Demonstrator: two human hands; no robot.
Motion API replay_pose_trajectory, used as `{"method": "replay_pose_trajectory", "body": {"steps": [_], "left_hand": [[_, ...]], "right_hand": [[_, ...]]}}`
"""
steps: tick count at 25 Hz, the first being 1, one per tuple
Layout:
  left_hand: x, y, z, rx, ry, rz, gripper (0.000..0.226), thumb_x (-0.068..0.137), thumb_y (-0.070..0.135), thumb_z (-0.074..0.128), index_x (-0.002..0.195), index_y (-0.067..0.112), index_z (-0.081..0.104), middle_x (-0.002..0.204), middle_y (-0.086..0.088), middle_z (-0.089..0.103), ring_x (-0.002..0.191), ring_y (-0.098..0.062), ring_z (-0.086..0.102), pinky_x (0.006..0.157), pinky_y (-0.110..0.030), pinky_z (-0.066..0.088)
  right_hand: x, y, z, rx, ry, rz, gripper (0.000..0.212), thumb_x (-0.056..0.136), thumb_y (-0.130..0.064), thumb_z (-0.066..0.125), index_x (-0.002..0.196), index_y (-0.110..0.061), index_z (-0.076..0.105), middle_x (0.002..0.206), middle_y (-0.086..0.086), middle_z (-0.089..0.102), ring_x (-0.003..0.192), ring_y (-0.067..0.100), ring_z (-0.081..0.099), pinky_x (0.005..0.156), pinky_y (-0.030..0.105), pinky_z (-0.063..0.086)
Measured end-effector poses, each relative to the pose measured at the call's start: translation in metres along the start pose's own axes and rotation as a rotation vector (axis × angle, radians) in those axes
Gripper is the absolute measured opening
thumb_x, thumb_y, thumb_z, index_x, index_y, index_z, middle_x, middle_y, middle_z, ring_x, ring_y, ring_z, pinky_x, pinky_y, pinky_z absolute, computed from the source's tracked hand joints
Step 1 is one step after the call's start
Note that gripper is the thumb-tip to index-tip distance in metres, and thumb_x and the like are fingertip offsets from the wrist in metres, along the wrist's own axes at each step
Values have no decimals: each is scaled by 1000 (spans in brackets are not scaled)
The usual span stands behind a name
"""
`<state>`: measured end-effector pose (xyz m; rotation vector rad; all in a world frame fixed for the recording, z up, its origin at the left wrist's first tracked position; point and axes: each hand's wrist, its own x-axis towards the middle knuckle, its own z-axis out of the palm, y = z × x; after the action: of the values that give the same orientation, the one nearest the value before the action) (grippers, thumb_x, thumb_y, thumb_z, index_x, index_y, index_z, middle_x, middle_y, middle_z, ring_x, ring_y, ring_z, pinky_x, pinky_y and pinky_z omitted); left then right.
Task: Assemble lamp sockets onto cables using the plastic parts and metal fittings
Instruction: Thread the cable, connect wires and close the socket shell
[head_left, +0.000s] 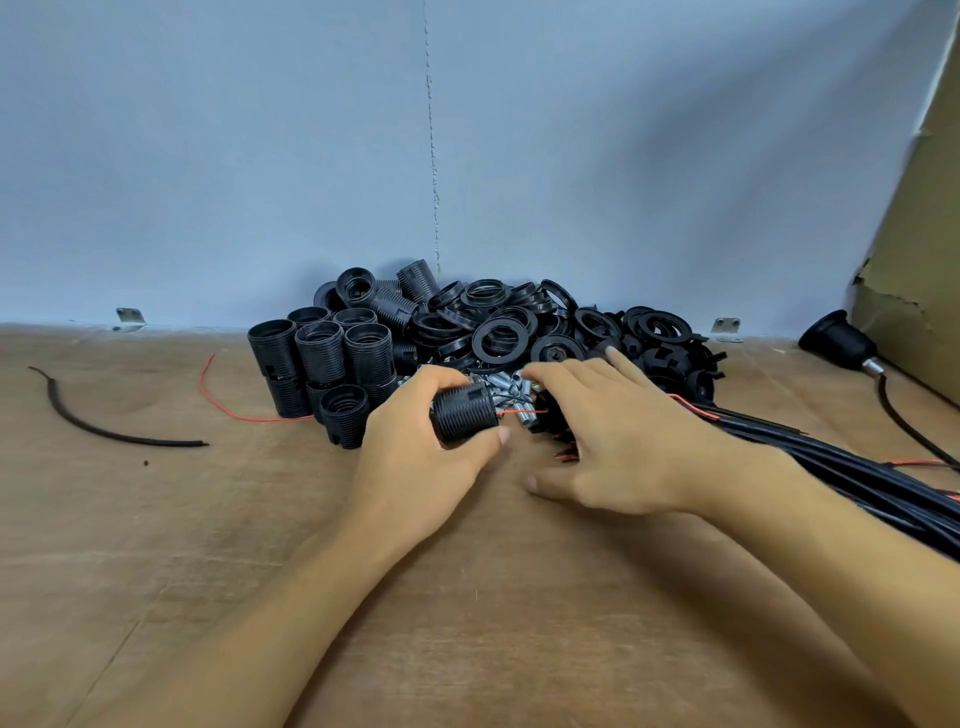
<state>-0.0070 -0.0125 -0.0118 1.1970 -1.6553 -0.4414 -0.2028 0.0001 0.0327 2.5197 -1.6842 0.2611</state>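
Now, step: keeping the red wire (524, 412) straight while feeding it into the socket shell (464, 414).
Left fingers (457, 382): curling tight around that shell.
Right hand (613, 431): spreading loosely over the metal fittings (511, 391); grip hidden.
Counter (156, 519): carrying the cables (831, 457).

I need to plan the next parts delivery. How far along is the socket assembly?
Done: one finished socket on a cable lies at far right. In hand: the left hand grips a threaded sleeve with a red wire at its end; the right hand rests on the parts. Left: most of it, judging by the sleeve stack, ring pile, metal fittings and cable bundle.
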Motion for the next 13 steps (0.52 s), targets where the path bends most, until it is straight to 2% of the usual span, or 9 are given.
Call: {"method": "replay_pose_trajectory", "body": {"steps": [2,4,6,10,13], "left_hand": [[-1,0,0,4,-11,-5,40,72,33,89,99,41,61,91,21,68,87,6,61,73,-3,39],[-1,1,-1,1,-21,5,38,72,33,89,99,41,62,90,20,67,88,6,60,74,-3,39],[-1,2,-1,6,-30,23,38,74,31,88,102,39,64,94,19,67,92,6,59,77,-2,38],[0,2,-2,-27,-41,56,40,76,22,86,108,37,68,98,16,67,95,6,59,78,0,39],[0,1,-1,26,-59,73,42,76,27,86,113,36,68,99,17,65,96,1,59,81,-4,39]], "right_hand": [[2,7,-6,-4,-77,27,80,84,-55,67,148,-26,29,141,-6,47,131,17,40,120,37,18],[4,12,-9,56,-5,24,60,87,-42,71,138,-26,44,130,-6,56,121,18,47,105,30,32],[4,13,-10,122,79,30,45,87,-35,72,127,-28,55,119,-9,62,114,17,52,93,27,37],[4,10,-1,124,147,-51,34,88,-37,69,120,-27,61,107,-8,63,107,16,53,96,31,39],[2,1,6,185,229,-90,36,90,-35,68,123,-24,61,102,-6,60,101,18,55,92,35,43]]}}
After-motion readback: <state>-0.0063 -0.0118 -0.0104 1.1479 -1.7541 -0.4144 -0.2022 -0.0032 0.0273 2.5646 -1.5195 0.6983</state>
